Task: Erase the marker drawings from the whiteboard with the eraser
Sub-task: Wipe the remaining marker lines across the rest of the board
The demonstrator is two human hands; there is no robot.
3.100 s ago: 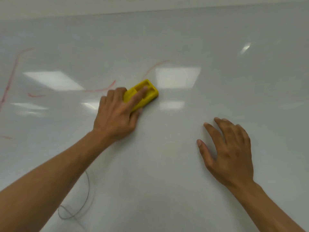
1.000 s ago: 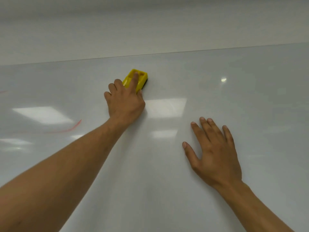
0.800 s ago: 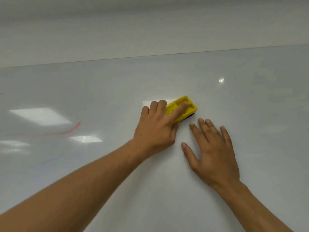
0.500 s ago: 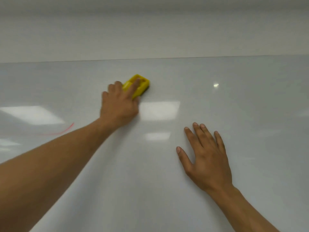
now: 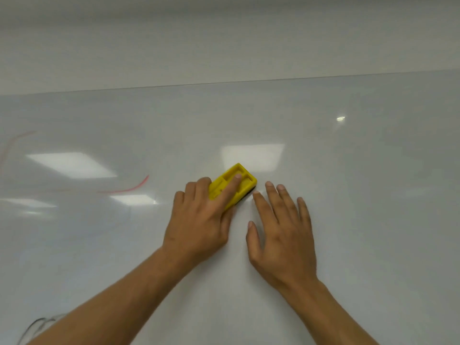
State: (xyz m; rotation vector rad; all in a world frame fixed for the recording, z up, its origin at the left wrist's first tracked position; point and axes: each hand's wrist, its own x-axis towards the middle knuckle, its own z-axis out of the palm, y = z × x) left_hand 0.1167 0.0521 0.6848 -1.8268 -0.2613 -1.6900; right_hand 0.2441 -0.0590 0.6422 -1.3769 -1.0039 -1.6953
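A yellow eraser (image 5: 245,179) with a dark pad lies flat on the glossy whiteboard (image 5: 348,195), near its middle. My left hand (image 5: 201,220) presses on it, index finger stretched along its top, the other fingers around its left side. My right hand (image 5: 283,230) rests flat on the board just to the right, fingers spread, its index fingertip close to the eraser's corner. A red marker curve (image 5: 132,188) remains on the board to the left. A fainter red stroke (image 5: 10,145) sits at the far left edge.
The whiteboard's far edge (image 5: 224,83) runs across the upper view, with a pale wall behind it. A dark scribble (image 5: 34,327) shows at the bottom left, partly hidden by my left forearm. Ceiling lights reflect off the board.
My left hand has slid the eraser from the upper left of the board back down and right, stopping beside my right hand. My right hand stayed flat in place.
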